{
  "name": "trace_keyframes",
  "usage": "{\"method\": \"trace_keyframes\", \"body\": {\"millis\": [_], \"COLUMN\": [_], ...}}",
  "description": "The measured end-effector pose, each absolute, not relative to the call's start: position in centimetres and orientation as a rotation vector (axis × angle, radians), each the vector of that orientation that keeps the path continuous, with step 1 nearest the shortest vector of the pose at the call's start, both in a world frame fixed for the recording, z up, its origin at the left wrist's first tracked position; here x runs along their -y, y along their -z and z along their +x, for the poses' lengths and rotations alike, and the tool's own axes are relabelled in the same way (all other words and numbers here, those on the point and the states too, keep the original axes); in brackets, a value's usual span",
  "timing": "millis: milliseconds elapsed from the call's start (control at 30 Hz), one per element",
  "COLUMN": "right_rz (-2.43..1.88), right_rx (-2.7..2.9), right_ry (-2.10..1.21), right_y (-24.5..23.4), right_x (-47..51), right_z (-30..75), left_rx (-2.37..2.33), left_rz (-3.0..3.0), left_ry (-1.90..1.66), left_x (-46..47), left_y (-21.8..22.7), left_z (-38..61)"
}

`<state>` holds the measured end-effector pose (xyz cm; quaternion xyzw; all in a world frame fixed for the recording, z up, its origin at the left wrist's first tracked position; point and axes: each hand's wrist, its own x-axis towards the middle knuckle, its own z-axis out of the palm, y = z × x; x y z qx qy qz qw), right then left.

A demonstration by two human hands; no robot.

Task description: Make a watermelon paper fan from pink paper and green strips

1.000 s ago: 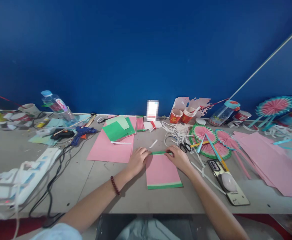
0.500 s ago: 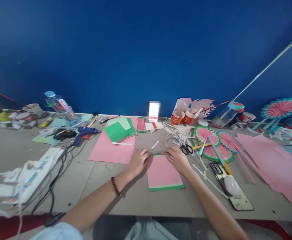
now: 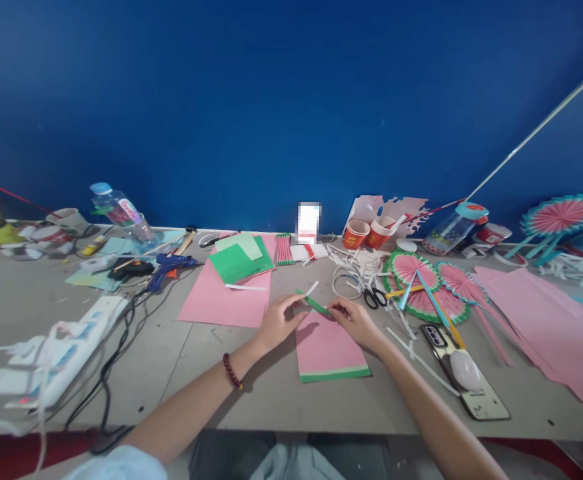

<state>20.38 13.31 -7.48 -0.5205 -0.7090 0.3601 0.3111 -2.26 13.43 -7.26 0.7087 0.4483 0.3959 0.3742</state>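
Note:
On the table in front of me lies a pink sheet of paper [image 3: 328, 347] with a green and pale green band along its near edge. My right hand [image 3: 354, 320] is closed in a pinch on a narrow green paper strip [image 3: 316, 305] at the sheet's far edge. The strip slants up to the left, its free end lifted off the sheet. Beside it, my left hand [image 3: 281, 322] is open, thumb and fingers apart, with the fingertips close to the strip; whether they touch it I cannot tell. A small white strip [image 3: 312, 289] lies just beyond.
Left stand green sheets [image 3: 231, 263] on pink paper [image 3: 221, 303], a blue glue gun [image 3: 168, 267] and a power strip [image 3: 78, 350]. Right are scissors [image 3: 374, 297], paper fans [image 3: 416, 273], a phone [image 3: 491, 393] and red paper cups [image 3: 356, 233].
The green strip has swung up at its left end, away from the sheet's far edge. My left hand has opened its fingers; my right hand has stayed nearly in place.

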Motion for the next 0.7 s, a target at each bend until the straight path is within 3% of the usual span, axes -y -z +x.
{"method": "trace_keyframes", "body": {"millis": [267,467,700], "right_rz": [-1.282,-1.231,-1.139], "right_rx": [1.630,1.525,1.512], "right_ry": [-1.337,-1.494,-1.531], "right_y": [7.5,6.5,7.2], "right_x": [-12.9,-12.2,-11.8], "right_z": [19.7,19.1,17.9], "left_rx": [-1.093,-0.920,-0.971], "left_rz": [1.785,1.746,1.621], "left_ry": [-0.914,-0.752,-0.876], "left_x": [-12.6,-12.2,-12.3], "left_y": [6.5,5.4,6.2], "left_z": [-1.8,-1.4,-1.2]}}
